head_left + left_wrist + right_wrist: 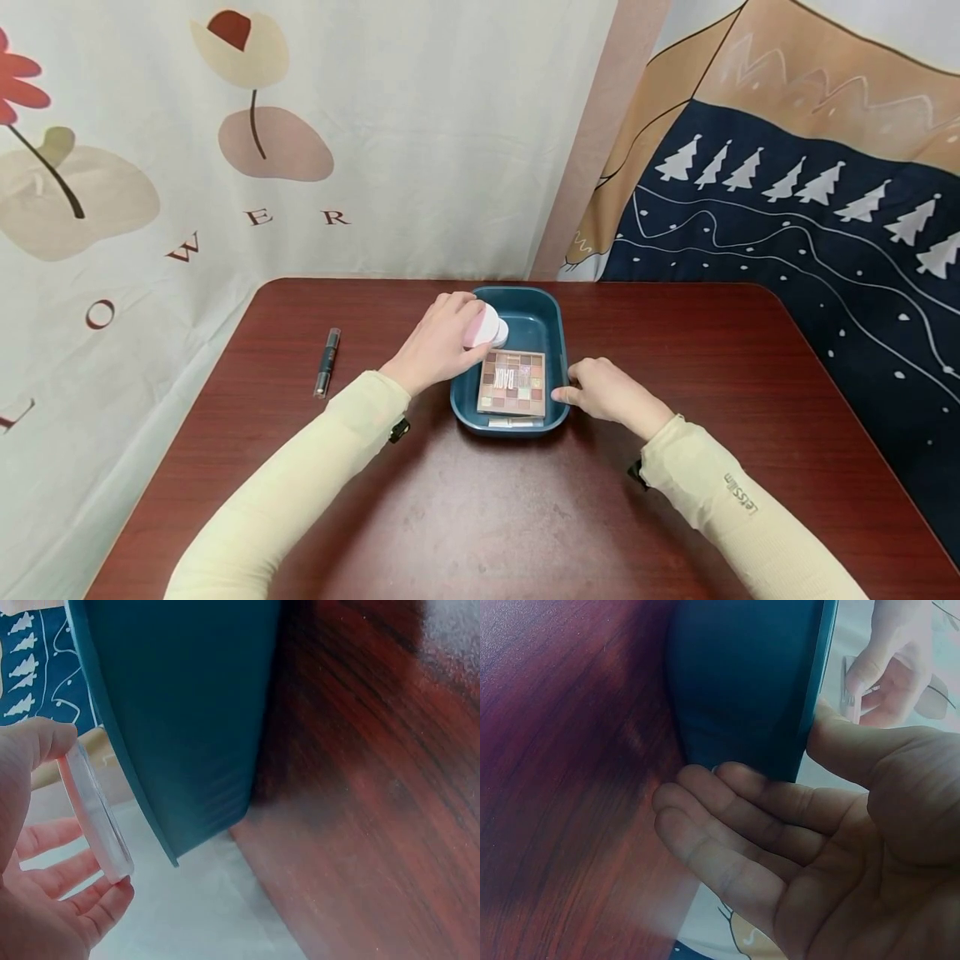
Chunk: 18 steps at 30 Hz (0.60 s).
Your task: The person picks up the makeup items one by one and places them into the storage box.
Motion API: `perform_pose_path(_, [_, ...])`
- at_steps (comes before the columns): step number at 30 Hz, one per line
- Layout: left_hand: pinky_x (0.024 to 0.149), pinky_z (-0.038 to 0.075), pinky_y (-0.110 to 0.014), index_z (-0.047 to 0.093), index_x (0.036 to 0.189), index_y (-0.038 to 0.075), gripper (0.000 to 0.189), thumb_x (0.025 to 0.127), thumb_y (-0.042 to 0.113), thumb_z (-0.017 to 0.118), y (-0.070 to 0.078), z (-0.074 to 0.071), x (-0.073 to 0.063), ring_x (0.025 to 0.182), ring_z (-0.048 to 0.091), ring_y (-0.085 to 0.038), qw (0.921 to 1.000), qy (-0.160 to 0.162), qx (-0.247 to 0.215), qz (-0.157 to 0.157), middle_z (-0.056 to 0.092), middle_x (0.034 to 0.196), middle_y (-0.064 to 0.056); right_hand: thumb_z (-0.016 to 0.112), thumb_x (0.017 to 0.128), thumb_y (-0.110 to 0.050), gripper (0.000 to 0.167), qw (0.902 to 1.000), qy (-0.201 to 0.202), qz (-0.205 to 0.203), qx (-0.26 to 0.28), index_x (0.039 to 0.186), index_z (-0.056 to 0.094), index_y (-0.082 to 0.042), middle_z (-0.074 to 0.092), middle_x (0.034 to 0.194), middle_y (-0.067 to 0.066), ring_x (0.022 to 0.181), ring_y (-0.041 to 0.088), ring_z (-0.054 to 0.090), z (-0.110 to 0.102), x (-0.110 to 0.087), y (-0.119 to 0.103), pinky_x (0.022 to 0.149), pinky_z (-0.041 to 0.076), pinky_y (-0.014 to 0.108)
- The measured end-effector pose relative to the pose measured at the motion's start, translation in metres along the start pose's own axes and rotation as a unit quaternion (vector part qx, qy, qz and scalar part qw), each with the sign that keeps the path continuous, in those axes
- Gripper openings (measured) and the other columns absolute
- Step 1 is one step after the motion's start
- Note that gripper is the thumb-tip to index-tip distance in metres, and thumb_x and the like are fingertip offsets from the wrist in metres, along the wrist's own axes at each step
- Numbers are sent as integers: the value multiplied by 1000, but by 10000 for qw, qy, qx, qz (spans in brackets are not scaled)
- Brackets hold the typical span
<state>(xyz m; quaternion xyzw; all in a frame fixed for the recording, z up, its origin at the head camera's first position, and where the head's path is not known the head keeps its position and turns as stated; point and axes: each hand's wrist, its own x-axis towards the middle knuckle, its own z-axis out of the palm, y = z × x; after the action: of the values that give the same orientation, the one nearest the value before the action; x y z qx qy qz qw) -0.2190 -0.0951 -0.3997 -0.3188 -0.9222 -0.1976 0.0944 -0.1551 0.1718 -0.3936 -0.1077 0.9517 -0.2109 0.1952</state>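
Observation:
A blue plastic tray point(553, 321) stands at the far middle of the table. My left hand point(441, 340) holds a round, flat pink-and-white compact point(482, 326) over the tray's left side; in the left wrist view, thumb and fingertips pinch the compact point(94, 814) by its edges, above the rim. My right hand point(609, 390) grips the tray's right wall, thumb over the rim and fingers along the outside point(739, 649). Inside the tray lie an eyeshadow palette point(513, 385), a small white round item point(501, 335) partly behind the compact, and a slim pale item point(514, 422) at the near end.
A dark double-ended pen-like stick point(327, 363) lies on the reddish-brown wooden table point(517, 517), left of the tray. Printed curtains point(435, 150) hang right behind the table's far edge.

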Motion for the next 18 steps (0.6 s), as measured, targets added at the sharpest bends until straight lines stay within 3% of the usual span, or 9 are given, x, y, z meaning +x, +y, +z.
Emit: perform_pose_path(18, [96,54,-41,63,131,3,56,87,32,81,3,10,-3,117,53,-28,9986,-280,-219,396,60,131,-13,72,99,-25,35,10000,-4,32,44,116,72,7,63,75,5,72,19,57,0,-1,0,66,51,31])
